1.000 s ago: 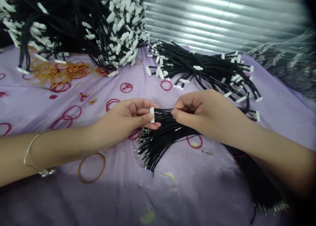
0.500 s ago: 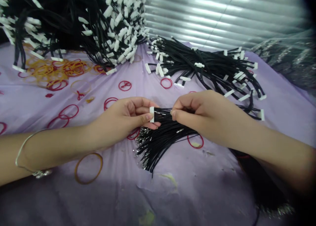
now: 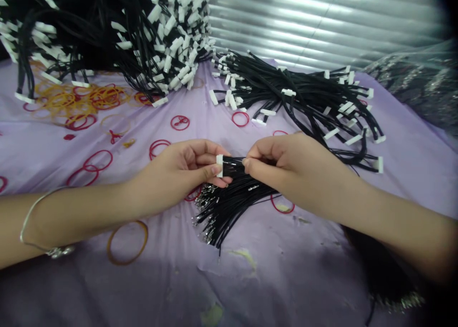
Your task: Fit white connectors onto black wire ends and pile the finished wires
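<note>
Wires point(image 3: 233, 160), thin and black, were seen at the centre of the view, running right from a small white connector point(image 3: 219, 166). The connector was pinched upright between the thumb and fingers of the left hand point(image 3: 195, 167). Just to its right, the wires were gripped by the right hand point(image 3: 304, 174), its fingers narrowed together; how many strands were held could not be told. Below both hands, a loose fan of black leads point(image 3: 232, 203) was spread on the purple-covered worktop point(image 3: 286, 279), its shiny metal tips pointed left. Beyond the hands, a pile of white-ended cables point(image 3: 286, 86) was laid, and a larger heap point(image 3: 171, 41) was stacked at upper left. A tan rubber band point(image 3: 123, 264) was placed below the left forearm. At lower right, a dark bundle point(image 3: 384, 265) was partly hidden by the right forearm.
</note>
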{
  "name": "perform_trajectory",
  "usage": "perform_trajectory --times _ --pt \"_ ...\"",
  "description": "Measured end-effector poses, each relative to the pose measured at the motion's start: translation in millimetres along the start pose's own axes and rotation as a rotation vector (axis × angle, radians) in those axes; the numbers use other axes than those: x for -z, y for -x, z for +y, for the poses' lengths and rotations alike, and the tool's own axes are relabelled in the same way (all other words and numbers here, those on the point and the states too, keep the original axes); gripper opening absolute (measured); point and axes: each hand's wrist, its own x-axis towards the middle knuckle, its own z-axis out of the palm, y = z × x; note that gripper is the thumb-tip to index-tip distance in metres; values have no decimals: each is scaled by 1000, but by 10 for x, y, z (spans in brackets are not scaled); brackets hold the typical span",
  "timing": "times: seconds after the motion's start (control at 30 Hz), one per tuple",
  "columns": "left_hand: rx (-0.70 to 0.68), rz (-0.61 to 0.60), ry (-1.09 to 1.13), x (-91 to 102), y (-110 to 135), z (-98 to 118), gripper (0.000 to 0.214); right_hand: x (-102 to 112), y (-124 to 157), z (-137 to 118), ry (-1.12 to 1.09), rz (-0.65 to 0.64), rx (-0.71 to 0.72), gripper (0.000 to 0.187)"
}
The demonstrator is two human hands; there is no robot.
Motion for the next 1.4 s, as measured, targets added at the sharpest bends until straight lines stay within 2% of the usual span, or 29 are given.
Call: perform_trajectory --times 0.5,1.13,1.4 --pt "1 -32 66 15 -6 -7 11 37 1 33 -92 -149 -82 24" --pt "-26 -43 66 42 -7 -50 11 -121 11 8 134 95 86 20" --pt "-34 -44 57 34 -7 -42 11 -165 22 6 156 117 175 19"
